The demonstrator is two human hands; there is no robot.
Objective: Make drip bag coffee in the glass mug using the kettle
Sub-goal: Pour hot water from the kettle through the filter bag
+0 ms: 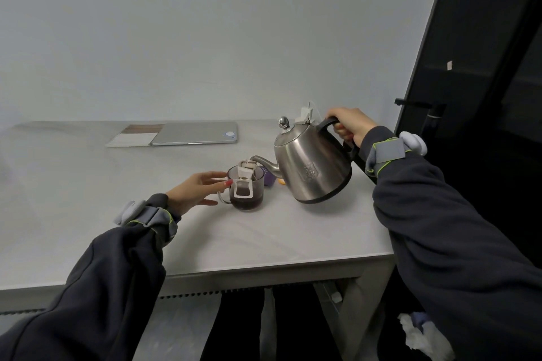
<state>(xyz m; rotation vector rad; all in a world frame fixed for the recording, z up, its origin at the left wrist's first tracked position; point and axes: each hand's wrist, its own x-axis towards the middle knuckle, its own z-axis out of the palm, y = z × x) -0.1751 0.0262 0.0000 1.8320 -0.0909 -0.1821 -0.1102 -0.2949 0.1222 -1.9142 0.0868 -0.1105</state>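
Observation:
The glass mug [247, 199] stands on the white table [264, 237] with dark coffee in its lower part. A white drip bag [245, 174] hangs over its rim, one paper flap down the front. My right hand [350, 126] grips the black handle of the steel kettle [312, 168], which is lifted and tilted left, its spout tip right over the drip bag. My left hand [195, 190] lies beside the mug with fingers straight, fingertips touching the rim and the bag's edge near the mug handle.
A closed silver laptop [195, 133] and a notebook [133, 135] lie at the back of the table. A purple and an orange object [269, 179] sit behind the mug. A white charger [306, 114] is behind the kettle. A dark glass door [469, 67] stands on the right.

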